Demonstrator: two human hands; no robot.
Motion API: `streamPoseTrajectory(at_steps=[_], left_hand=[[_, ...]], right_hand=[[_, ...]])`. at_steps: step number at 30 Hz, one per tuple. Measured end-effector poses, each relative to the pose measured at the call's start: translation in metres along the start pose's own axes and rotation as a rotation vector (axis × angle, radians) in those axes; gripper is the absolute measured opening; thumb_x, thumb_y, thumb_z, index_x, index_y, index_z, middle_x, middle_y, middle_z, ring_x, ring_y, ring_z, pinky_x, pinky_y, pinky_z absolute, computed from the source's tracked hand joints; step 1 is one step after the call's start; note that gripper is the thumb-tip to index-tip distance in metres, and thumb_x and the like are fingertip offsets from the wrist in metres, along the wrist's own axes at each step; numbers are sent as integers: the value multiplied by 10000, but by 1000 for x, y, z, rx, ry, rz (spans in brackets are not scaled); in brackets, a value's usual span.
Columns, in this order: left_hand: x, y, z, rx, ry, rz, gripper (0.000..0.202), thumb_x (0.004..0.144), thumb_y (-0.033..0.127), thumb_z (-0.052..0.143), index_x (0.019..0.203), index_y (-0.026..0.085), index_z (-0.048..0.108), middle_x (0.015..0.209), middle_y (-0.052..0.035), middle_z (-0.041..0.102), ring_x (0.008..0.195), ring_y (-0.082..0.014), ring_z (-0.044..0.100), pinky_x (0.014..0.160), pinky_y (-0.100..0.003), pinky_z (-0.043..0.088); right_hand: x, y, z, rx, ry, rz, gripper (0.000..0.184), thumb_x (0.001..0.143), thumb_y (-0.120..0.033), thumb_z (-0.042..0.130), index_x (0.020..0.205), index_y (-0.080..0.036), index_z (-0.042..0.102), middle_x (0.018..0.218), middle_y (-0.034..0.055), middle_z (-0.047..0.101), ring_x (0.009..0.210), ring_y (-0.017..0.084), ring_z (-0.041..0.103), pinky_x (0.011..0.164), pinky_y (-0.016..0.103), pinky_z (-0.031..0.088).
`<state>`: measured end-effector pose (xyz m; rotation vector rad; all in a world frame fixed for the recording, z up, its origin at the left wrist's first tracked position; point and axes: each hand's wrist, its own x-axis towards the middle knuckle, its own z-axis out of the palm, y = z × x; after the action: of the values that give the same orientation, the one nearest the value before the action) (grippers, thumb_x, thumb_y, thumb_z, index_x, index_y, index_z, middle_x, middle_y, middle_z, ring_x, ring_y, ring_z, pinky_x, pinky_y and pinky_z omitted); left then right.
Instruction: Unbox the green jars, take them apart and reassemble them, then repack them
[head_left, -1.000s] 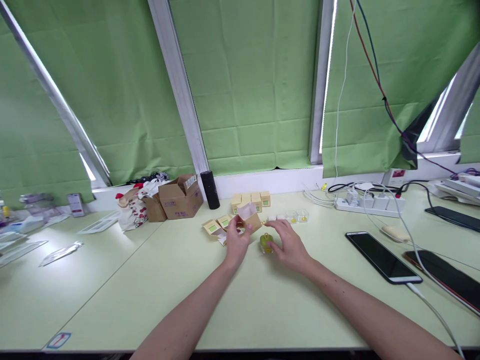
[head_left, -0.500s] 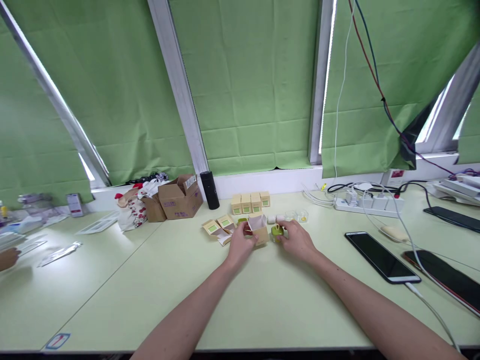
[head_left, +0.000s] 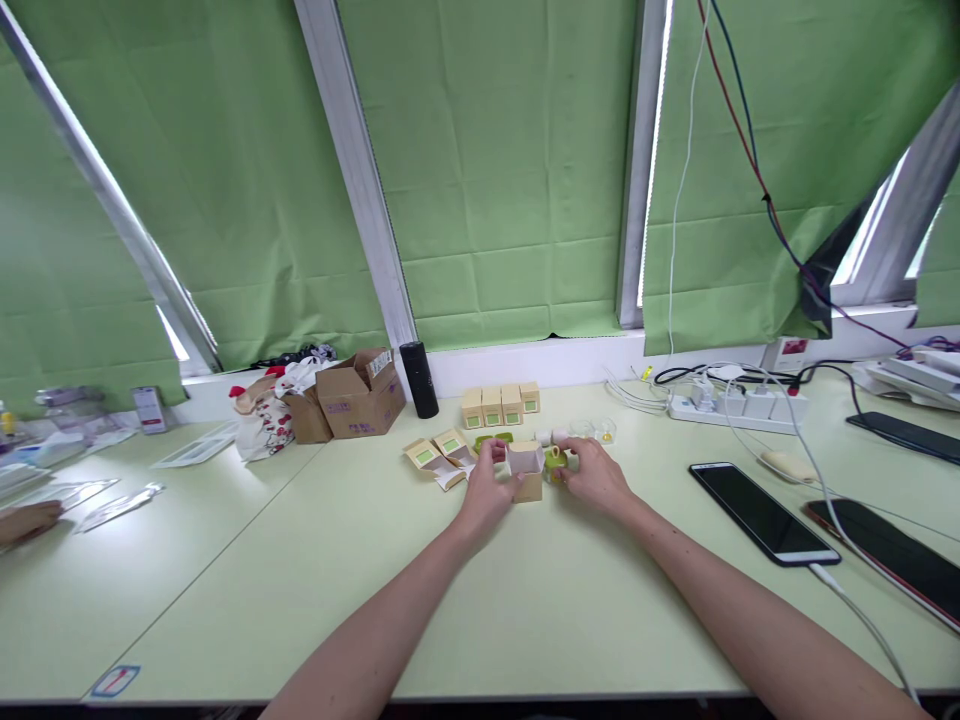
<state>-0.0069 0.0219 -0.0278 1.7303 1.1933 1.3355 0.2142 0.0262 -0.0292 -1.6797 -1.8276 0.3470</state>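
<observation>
My left hand (head_left: 486, 492) grips a small tan carton (head_left: 526, 470) that stands upright on the pale green table (head_left: 480, 600) with its top flaps open. My right hand (head_left: 596, 475) pinches a small green jar (head_left: 555, 462) right beside the carton's open top. Behind them a row of closed tan cartons (head_left: 500, 404) with green labels stands near the window ledge. Two more labelled cartons (head_left: 439, 450) lie on their sides just left of my left hand. Small white and clear pieces (head_left: 592, 432) sit in a line behind my right hand.
Brown cardboard boxes (head_left: 352, 403) and a black cylinder (head_left: 419, 379) stand at the back left. A power strip (head_left: 739, 408) with cables and a charging phone (head_left: 765, 512) lie to the right. Another person's hand (head_left: 30, 520) rests at the far left edge.
My right hand picked the green jar up off the table and brought it to the carton's open top. My left hand set the carton upright.
</observation>
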Motion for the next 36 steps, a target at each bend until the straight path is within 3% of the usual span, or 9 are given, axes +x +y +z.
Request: streamPoseTrajectory(at_steps=[5, 12, 19, 23, 29, 36], left_hand=[[-2, 10, -1, -109, 93, 92, 279, 843, 272, 703, 1058, 238, 529, 1195, -82, 633, 1128, -226, 634, 1014, -380, 472], [-1, 15, 1, -86, 89, 95, 121, 869, 311, 647, 913, 200, 624, 1037, -78, 674, 935, -201, 642, 942, -365, 507], [4, 11, -1, -222, 74, 1, 298, 746, 251, 691, 1036, 182, 698, 1131, -108, 727, 1038, -237, 678, 969, -364, 507], [4, 10, -4, -280, 28, -136, 436, 710, 245, 652, 1137, 173, 706, 948, -74, 738, 907, -229, 693, 850, -343, 517], [5, 6, -5, -282, 30, -219, 551, 630, 206, 600, 1162, 167, 738, 681, -4, 641, 749, -217, 659, 764, -343, 496], [6, 1, -3, -368, -5, -261, 647, 560, 160, 613, 1198, 137, 718, 832, -67, 760, 806, -245, 707, 743, -343, 497]], right_hand=[[0, 1, 1, 4, 1, 0, 350, 829, -276, 709, 1179, -260, 716, 1200, 87, 693, 1150, 268, 642, 820, 316, 466], [-4, -1, 0, -20, 2, -37, 342, 846, -247, 673, 1187, -242, 703, 1162, 89, 699, 1110, 261, 642, 802, 305, 449], [-3, 0, 2, -25, 3, -47, 330, 854, -236, 678, 1183, -226, 694, 1154, 94, 706, 1103, 258, 646, 804, 302, 449], [-3, 0, 3, -22, 0, -55, 322, 859, -236, 675, 1181, -224, 684, 1149, 96, 711, 1109, 260, 651, 808, 305, 452], [-1, 2, 4, -9, -11, -57, 304, 859, -228, 666, 1163, -226, 675, 1152, 86, 725, 1090, 256, 658, 809, 305, 449], [-1, 0, 2, 16, -16, -91, 278, 848, -200, 653, 1125, -198, 670, 1106, 88, 734, 1005, 245, 664, 807, 303, 445]])
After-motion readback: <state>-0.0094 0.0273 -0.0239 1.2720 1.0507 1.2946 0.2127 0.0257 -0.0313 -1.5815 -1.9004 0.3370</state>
